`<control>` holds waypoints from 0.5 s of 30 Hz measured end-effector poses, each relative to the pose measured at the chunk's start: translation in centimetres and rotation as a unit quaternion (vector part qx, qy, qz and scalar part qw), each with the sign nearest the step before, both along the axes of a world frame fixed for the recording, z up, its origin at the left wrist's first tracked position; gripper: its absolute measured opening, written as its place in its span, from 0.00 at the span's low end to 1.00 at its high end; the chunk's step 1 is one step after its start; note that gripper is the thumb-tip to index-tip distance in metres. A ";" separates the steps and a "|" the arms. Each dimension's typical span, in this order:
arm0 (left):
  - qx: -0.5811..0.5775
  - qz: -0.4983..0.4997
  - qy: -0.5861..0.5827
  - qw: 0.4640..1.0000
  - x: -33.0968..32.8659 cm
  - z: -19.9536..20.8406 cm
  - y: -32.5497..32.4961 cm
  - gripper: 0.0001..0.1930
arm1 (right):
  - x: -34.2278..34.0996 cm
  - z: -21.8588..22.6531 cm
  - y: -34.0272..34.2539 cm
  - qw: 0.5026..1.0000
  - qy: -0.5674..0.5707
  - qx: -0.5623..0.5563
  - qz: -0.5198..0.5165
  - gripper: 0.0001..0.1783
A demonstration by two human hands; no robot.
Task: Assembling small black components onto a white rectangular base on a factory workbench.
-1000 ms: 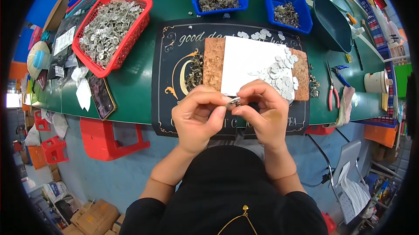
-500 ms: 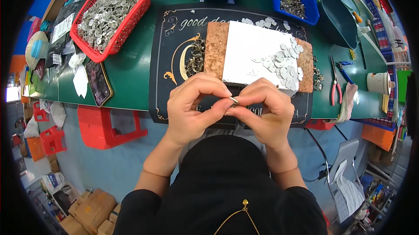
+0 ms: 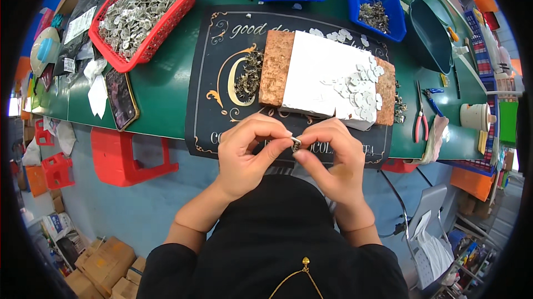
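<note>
Half a second ago your fingers (image 3: 269, 128) nearly hid the small metal piece (image 3: 296, 143); now your right hand's (image 3: 338, 155) thumb has dropped lower, apart from the left hand's (image 3: 241, 155), and more of the piece shows — its dark lower part too. Since a second ago, both hands have come back from the white block (image 3: 316, 71), baring its near edge. Your view has turned slightly — the desk (image 3: 161, 116) slants further down rightward.
</note>
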State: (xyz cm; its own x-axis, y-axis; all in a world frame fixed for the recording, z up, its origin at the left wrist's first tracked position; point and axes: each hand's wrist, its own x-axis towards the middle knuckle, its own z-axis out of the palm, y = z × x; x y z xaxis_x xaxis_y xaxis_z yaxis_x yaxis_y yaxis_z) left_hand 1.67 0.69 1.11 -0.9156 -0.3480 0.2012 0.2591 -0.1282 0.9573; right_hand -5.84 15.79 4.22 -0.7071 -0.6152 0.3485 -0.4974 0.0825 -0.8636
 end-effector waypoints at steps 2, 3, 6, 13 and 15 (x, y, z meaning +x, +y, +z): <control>-0.101 0.047 0.060 0.992 0.3 -0.3 0.1 0.07 | 0.3 0.6 -0.1 1.000 -0.015 0.013 0.003 0.09; -0.098 0.058 0.070 0.991 0.2 0.0 0.4 0.07 | 0.2 0.5 -0.1 1.000 -0.023 0.009 -0.002 0.09; -0.086 0.018 0.052 0.995 0.5 -0.7 0.3 0.07 | -0.2 0.2 0.1 0.999 -0.048 0.004 -0.003 0.09; -0.484 0.113 0.028 0.867 -2.9 1.0 -1.6 0.24 | -2.0 0.3 -1.0 0.957 0.221 0.181 -0.058 0.07; -0.561 0.081 0.028 0.823 -3.7 0.9 -1.8 0.26 | -2.2 0.1 -1.4 0.957 0.226 0.178 -0.045 0.07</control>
